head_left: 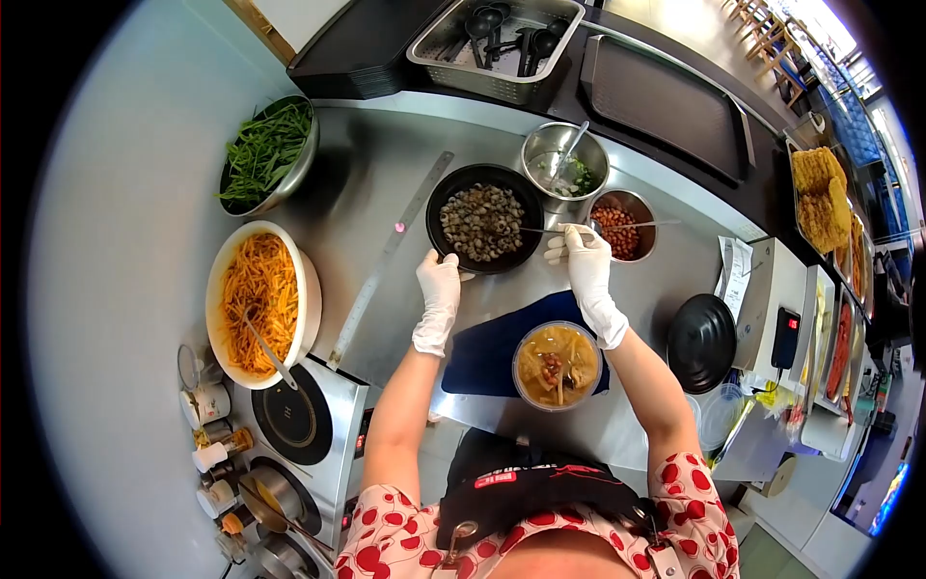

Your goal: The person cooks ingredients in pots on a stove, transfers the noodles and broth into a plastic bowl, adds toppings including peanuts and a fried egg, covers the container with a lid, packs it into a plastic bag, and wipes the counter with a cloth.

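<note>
My gloved left hand [440,289] grips the lower left rim of a black bowl [436,224] full of small brownish-grey pieces [482,222]. My right hand [585,261], gloved too, pinches the handle of a spoon [542,231] whose other end lies among those pieces. Just above that hand are a steel bowl with chopped greens [565,164] and a steel container of reddish peanuts [617,224]. Below, a round clear tub of soup [557,367] with peanuts on top stands at the edge of a dark blue cloth [487,352].
At left are a bowl of green leaves [268,154], a white bowl of orange shreds [258,304] and an induction hob [291,413]. A black plate [701,344] lies at right. Behind stand a utensil basket [497,72] and a black tray [666,106].
</note>
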A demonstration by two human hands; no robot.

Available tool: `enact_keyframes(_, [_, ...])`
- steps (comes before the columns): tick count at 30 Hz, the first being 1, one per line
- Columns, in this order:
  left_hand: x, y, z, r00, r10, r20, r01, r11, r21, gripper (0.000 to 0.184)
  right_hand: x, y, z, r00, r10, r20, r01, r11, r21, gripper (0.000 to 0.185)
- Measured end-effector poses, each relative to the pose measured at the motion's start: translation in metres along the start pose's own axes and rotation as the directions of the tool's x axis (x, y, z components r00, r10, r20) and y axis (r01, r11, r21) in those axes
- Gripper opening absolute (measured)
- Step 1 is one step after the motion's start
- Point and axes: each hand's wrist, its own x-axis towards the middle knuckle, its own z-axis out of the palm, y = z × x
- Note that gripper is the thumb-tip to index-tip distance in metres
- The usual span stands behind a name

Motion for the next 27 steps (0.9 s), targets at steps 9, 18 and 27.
enact_keyframes(9, [-0.004,-0.003,0.004,1.0,-0.027,-0.01,0.027,0.999,-0.024,0.016,-0.01,0.003,-0.006,0.998,-0.066,-0.016,0.066,0.998,-0.023,0.016])
enact_keyframes(18, [0.0,-0.014,0.002,1.0,0.029,-0.007,-0.029,1.0,-0.012,0.013,-0.011,0.007,-0.01,0.996,-0.092,-0.019,0.092,0.996,-0.006,0.018])
enact_keyframes(27, [0.017,-0.039,-0.008,0.994,0.11,-0.018,-0.107,0.986,0.128,0.013,-0.008,0.007,-0.007,0.996,-0.079,-0.043,0.079,0.997,-0.017,0.019])
